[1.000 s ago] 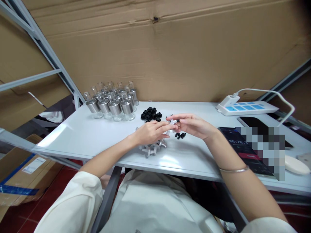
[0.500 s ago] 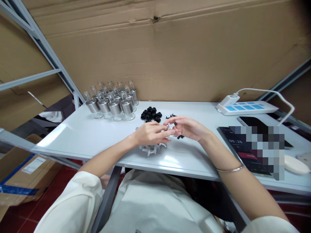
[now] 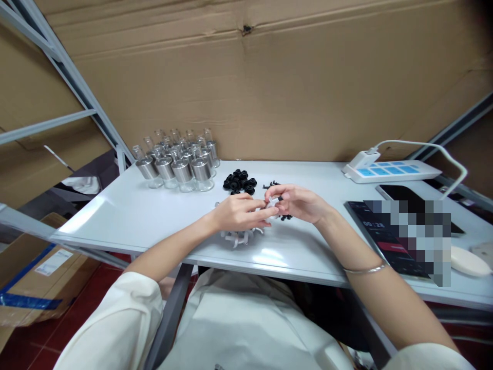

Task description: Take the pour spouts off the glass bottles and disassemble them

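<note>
Between my hands is a small white plastic part, with the fingers of my left hand closed on it. A small black piece shows at its right side, pinched by my right hand; the fingers partly hide where the two meet. Under and in front of my left hand lies a pile of white plastic parts. Several round black parts are heaped behind my left hand. Tiny black pieces lie scattered behind and beneath my right hand.
Several glass bottles with metal sleeves stand at the back left of the white table. On the right are a power strip with a plugged-in white cable, a tablet-like screen, a dark phone and a white rounded object.
My right hand's fingers have shifted slightly right and re-gripped, and more of the black piece shows beside the white part. My left hand is nearly still.
</note>
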### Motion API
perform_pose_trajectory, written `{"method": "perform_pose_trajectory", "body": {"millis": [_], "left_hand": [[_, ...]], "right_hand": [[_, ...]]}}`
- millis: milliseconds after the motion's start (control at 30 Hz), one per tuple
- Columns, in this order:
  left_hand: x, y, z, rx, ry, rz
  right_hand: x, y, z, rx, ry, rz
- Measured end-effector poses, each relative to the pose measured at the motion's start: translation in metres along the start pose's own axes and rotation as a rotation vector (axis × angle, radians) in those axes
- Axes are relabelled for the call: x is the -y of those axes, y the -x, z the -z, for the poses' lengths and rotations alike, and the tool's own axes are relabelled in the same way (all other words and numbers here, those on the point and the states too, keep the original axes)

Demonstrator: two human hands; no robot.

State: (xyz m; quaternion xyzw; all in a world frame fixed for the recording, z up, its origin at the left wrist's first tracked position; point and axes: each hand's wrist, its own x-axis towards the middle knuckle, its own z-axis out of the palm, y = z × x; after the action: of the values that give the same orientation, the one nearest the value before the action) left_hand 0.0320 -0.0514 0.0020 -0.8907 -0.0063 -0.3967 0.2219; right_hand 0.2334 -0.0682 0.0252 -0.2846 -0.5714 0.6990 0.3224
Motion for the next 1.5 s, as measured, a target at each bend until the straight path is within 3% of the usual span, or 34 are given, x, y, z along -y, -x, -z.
{"method": "perform_pose_trajectory", "body": {"millis": [133, 367, 633, 900, 1367, 1500], "left_hand": [[0.0, 0.001, 0.0, -0.019, 0.008, 0.004], [0.002, 0.006, -0.001, 0.103, -0.003, 0.025], [0.002, 0.002, 0.0, -0.009, -0.007, 0.01], [0.003, 0.003, -0.001, -0.026, -0.006, 0.013], [0.006, 0.011, -0.004, 0.143, 0.0, 0.083], [0.006, 0.011, -0.004, 0.137, -0.02, 0.112]], "right_hand": [[0.0, 0.0, 0.0, -0.012, -0.03, 0.017], [-0.002, 0.0, 0.003, 0.006, -0.028, 0.035], [-0.004, 0.0, 0.004, 0.0, -0.031, 0.046], [-0.002, 0.001, 0.004, 0.006, -0.037, 0.076], [-0.006, -0.002, 0.004, -0.02, -0.128, 0.086], [-0.005, -0.004, 0.004, -0.11, -0.146, 0.119]]}}
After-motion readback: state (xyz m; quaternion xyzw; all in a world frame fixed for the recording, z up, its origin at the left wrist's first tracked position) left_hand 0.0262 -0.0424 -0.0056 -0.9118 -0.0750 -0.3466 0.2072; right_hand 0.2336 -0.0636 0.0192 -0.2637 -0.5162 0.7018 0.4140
